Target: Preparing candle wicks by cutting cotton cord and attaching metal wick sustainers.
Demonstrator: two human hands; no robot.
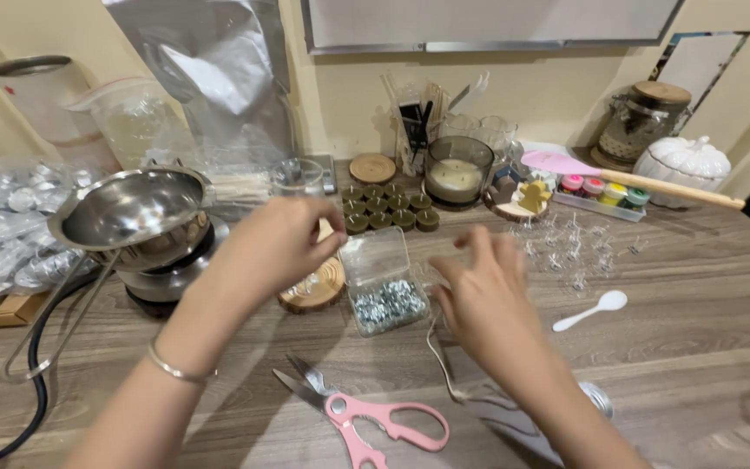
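Ctr frame: left hand [284, 239] & right hand [479, 291] both pinching thin wick [441, 369] above clear box [384, 282]; best keep wick taut, I'd say.

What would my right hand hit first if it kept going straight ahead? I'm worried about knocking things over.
Probably the small wick holders standing just beyond the right hand, whose fingers point away toward the wall. Beyond them lies the tray of paint pots. Depth is hard to judge here.
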